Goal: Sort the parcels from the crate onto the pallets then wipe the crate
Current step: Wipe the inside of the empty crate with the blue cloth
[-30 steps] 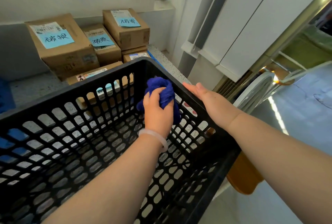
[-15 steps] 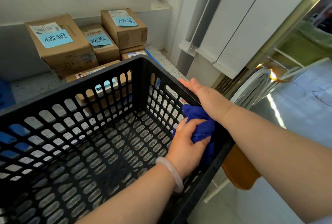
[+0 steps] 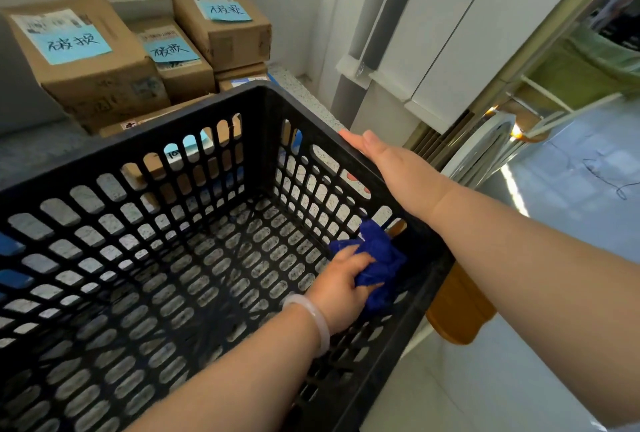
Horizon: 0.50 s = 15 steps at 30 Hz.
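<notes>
A: Step?
B: Wiping; the crate holds no parcels, so sorting looks done; it sits near, filling the left and centre of the view.
A: Hands?
B: Left hand is bunched round a blue cloth, pressing it on the inside of the right wall, low, at the near corner; right hand lies flat on that wall's rim, fingers straight, gripping nothing; looks like bracing.
A: Next?
B: My guess: sweep the cloth along the walls and floor; the lattice holes could snag it, so firm flat strokes, rim braced.
A: Writing?
B: Cardboard parcels are stacked far left, beyond the crate; two blue notes read "破损", handwritten; a third has an extra first character, unclear; white shipping labels are too small to read; no brands.
</notes>
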Each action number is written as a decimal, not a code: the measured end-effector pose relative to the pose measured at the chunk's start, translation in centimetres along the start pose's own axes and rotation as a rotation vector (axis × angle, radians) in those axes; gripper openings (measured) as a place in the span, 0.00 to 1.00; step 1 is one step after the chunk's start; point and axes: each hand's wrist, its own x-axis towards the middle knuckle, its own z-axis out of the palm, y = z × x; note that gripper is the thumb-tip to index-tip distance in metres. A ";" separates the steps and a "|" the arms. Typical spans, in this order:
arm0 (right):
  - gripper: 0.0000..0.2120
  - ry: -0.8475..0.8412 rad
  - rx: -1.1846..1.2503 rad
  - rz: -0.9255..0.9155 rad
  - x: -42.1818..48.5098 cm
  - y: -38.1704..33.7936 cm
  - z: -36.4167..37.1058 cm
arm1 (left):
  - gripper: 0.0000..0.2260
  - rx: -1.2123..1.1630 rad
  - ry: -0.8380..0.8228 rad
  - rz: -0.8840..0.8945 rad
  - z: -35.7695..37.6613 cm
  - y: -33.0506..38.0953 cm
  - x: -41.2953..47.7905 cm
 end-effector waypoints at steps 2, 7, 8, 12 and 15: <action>0.24 0.000 -0.004 0.005 0.0 0.1 0.1 | 0.15 0.095 -0.020 -0.080 0.3 -1.6 0.2; 0.24 0.005 -0.020 0.018 -0.1 -0.2 0.1 | 0.16 0.142 0.009 -0.242 0.8 -3.7 0.7; 0.24 0.008 -0.023 0.015 -0.1 -0.2 0.1 | 0.15 0.064 0.062 -0.253 0.6 -3.7 0.6; 0.23 0.014 0.001 0.004 -0.4 -0.5 0.0 | 0.12 -0.502 0.399 -0.310 -2.5 -1.8 -0.5; 0.23 0.002 0.005 0.002 -0.5 -0.6 -0.1 | 0.13 -0.695 0.668 -0.271 -7.0 -0.2 0.4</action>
